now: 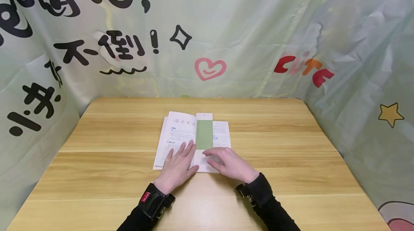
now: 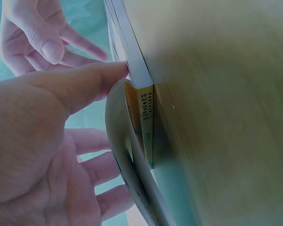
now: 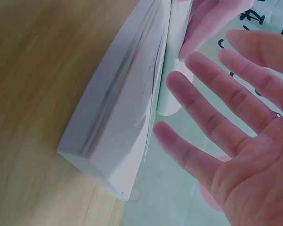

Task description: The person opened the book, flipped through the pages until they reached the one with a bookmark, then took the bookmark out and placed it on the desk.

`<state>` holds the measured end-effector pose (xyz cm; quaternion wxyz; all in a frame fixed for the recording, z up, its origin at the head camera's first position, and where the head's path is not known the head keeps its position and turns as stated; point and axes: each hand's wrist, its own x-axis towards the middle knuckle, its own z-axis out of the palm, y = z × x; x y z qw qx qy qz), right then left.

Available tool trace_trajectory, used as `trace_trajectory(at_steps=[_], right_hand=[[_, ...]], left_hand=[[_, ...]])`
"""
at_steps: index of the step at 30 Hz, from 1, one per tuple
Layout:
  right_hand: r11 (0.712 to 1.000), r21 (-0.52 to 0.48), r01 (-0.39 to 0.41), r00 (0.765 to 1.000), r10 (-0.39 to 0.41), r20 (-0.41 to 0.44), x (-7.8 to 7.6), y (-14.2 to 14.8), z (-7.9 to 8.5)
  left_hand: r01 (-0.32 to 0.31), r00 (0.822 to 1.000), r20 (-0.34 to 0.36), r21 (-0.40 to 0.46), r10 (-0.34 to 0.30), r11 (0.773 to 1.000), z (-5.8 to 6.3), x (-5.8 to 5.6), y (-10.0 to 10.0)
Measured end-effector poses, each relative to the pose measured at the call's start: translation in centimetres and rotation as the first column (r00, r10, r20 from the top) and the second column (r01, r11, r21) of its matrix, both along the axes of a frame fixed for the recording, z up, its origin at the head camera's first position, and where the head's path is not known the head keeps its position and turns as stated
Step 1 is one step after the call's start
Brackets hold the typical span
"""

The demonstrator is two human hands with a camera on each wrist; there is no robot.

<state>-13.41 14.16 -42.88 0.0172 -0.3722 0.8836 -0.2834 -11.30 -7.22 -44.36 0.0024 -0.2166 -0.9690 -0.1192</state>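
An open book (image 1: 176,134) with printed pages lies on the wooden table. Along its gutter, over the right page, lies a green and white strip (image 1: 204,134) like a bookmark, with a small dark dot at its top. My left hand (image 1: 177,170) rests on the left page, fingers extended and spread, and its thumb touches the book near the gutter. The thick spine end (image 2: 147,103) shows in the left wrist view. Over the lower right page is my right hand (image 1: 231,163), fingers slightly bent and apart; the right wrist view shows nothing in its grasp.
The wooden table (image 1: 275,134) extends on all sides of the book. A pale green printed cloth (image 1: 252,37) with black characters, a pink heart and a yellow star hangs behind and at both sides. Black wrist cameras (image 1: 156,202) sit on both wrists.
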Motion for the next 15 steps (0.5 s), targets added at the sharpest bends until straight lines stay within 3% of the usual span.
trace_trajectory(at_steps=[15], right_hand=[[1.000,0.012,0.008,1.000,-0.008,-0.012,0.05,-0.03,0.10]], left_hand=[[0.001,1.000,-0.022,-0.004,-0.001,1.000,-0.11,0.08,-0.03]])
